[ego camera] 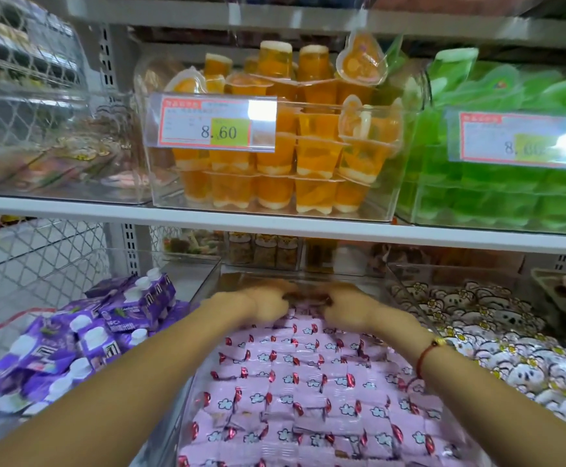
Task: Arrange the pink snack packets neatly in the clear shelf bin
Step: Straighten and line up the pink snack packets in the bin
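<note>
Several pink snack packets [308, 382] with white flowers and red marks fill the clear shelf bin [204, 288] on the lower shelf, lying in rough rows. Both my arms reach in to the back of the bin. My left hand [268, 303] and my right hand [345, 306] sit side by side at the far end of the pile, fingers curled down onto the rearmost packets. The fingertips are blurred and partly hidden, so I cannot see exactly what they hold. A red cord bracelet sits on my right wrist.
Purple drink pouches [82, 338] lie in the bin to the left. White bear-print packets [497, 335] fill the bin to the right. The shelf above [275, 219] carries clear bins of orange jelly cups [275, 156] and green packs [497, 183], close over my hands.
</note>
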{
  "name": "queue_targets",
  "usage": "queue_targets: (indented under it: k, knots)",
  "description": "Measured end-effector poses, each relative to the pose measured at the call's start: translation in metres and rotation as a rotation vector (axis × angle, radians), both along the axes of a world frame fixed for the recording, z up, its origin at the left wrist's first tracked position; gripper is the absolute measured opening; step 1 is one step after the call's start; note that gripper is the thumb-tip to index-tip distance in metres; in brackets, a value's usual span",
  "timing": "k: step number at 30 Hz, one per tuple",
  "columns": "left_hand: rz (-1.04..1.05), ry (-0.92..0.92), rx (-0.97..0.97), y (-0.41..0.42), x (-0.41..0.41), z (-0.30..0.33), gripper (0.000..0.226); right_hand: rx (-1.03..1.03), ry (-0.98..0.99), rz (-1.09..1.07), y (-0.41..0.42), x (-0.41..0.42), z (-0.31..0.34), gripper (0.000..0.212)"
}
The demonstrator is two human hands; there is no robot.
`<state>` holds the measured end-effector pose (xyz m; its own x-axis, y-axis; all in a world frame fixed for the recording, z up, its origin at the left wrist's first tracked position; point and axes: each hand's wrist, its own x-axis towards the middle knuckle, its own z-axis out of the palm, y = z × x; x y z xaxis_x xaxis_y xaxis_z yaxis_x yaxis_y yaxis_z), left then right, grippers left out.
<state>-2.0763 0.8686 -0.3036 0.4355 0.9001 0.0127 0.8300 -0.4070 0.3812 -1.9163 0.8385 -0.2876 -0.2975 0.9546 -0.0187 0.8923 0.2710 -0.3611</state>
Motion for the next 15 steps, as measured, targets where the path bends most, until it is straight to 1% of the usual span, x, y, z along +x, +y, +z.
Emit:
queue_targets:
  k: [3,5,6,8,10,12,15]
  knots:
    - [-0.015,0.108,-0.03,-0.004,0.004,-0.003,0.039,0.131,-0.228,-0.062,-0.018,0.007,-0.006,0.026]
    - [-0.01,0.144,-0.037,-0.005,0.007,-0.001,0.04,0.08,-0.288,-0.05,-0.032,0.011,-0.019,0.045]
    - [-0.009,0.157,-0.043,-0.004,0.009,0.0,0.042,0.026,-0.301,-0.039,-0.037,0.013,-0.027,0.052]
    - [0.008,0.158,-0.063,-0.001,0.014,0.002,0.043,-0.022,-0.323,-0.03,-0.041,0.013,-0.038,0.057]
    - [0.043,0.098,-0.062,0.002,0.019,0.003,0.04,-0.007,-0.331,-0.042,-0.041,0.013,-0.043,0.056]
    - [0.064,0.05,-0.015,0.003,0.023,0.005,0.036,0.028,-0.306,-0.051,-0.042,0.013,-0.044,0.056]
    - [0.089,0.049,0.06,0.006,0.03,0.001,0.029,0.114,-0.23,-0.07,-0.046,0.013,-0.047,0.057]
